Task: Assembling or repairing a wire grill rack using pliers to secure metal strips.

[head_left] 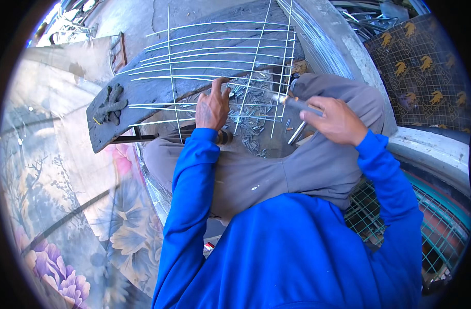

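Observation:
A grid of thin, pale metal rods (pixel 209 50) lies over a dark, weathered board and reaches toward my lap. My left hand (pixel 212 107) is at its near side, index finger and thumb bent around one of the crosswise rods. In my right hand (pixel 336 119) is a hand tool with a grey shaft (pixel 302 105); motion smears it, so its exact kind does not show. The tool's tip is beside the long rods at the grid's right. Below that hand a shiny metal bar (pixel 296 133) slants down; whether it belongs to the tool is unclear.
Many short metal offcuts (pixel 253 116) are heaped between my legs. A dark glove (pixel 110 104) lies on the board's (pixel 104 133) left end. Long thin rods (pixel 318 44) are bundled at the far right. Flowered sheeting (pixel 117 206) covers the left; green wire mesh (pixel 366 211) stands lower right.

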`<state>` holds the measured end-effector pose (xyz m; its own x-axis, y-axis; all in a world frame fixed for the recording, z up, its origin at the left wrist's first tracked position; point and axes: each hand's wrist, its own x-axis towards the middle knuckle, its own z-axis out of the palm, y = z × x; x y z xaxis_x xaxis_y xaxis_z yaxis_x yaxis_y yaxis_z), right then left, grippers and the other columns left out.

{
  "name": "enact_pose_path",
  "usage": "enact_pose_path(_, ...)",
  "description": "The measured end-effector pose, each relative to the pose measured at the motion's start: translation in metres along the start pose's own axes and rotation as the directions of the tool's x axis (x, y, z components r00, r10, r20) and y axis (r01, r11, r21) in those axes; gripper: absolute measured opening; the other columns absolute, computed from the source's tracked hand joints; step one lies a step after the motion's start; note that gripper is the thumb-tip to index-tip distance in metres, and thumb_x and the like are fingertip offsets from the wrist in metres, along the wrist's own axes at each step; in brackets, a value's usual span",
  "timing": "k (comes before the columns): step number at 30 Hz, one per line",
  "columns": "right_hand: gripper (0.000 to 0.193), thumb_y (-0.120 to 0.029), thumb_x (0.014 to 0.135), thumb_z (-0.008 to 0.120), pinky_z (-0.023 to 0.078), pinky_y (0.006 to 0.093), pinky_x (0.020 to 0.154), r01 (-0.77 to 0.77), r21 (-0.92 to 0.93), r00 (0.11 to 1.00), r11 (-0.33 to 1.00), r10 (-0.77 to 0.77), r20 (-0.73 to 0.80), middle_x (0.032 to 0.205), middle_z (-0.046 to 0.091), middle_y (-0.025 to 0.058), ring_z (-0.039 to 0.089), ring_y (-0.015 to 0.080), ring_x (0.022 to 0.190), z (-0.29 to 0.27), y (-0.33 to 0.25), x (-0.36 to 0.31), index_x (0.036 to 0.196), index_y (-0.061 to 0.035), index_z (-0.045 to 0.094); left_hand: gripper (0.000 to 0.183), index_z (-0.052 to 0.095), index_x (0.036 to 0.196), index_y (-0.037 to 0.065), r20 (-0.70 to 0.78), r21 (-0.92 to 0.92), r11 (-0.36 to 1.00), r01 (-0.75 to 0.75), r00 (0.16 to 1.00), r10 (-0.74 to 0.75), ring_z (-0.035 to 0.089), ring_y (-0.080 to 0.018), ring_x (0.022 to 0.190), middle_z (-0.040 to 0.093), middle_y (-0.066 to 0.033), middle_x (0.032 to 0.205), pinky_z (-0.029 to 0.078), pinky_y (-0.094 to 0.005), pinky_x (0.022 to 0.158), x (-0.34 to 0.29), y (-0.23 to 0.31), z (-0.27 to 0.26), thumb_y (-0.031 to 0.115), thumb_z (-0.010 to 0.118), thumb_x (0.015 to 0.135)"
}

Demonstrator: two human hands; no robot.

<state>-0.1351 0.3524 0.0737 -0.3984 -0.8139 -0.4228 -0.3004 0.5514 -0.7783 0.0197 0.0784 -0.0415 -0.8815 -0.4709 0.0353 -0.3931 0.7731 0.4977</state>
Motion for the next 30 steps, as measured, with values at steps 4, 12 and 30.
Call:
enact_pose_path(4,0.036,-0.036,0.094,0.066,0.048,0.0483,0.070,-0.063,-0.170,0.990,0.983,0.040,-0.134,0.080,0.067,0.0220,0.066,0.0413,0.078,0.011,-0.017,-0.005,0.104,-0.0015,0.069,0.028,0.052,0.129,0.014,-0.024,-0.019,1.000,0.001,1.000,-0.001,0.064,-0.0439,0.074,0.070,-0.0207,0.080,0.045,-0.0480,0.079,-0.003,-0.001,0.000,0.024,0.055,0.103)
enact_pose_path(12,0.037,-0.037,0.094,0.065,0.048,0.0498,0.070,-0.099,-0.151,0.979,0.984,0.069,-0.192,0.076,0.067,0.0218,0.067,0.0413,0.073,0.017,-0.009,-0.002,0.106,-0.0018,0.069,0.029,0.050,0.130,0.014,-0.043,-0.001,1.000,-0.017,0.999,0.017,0.064,-0.0421,0.071,0.067,-0.0185,0.071,0.044,-0.0480,0.078,0.002,-0.002,0.001,0.023,0.056,0.103)
enact_pose_path(30,0.036,-0.031,0.095,0.066,0.051,0.0430,0.076,-0.067,-0.101,0.986,0.993,0.050,-0.160,0.089,0.070,0.0214,0.069,0.0335,0.081,0.015,-0.007,-0.011,0.110,0.0014,0.067,0.020,0.051,0.119,0.013,-0.025,0.059,0.995,-0.081,0.996,0.083,0.067,-0.0394,0.071,0.065,-0.0175,0.064,0.045,-0.0469,0.081,-0.003,-0.006,0.011,0.024,0.054,0.103)
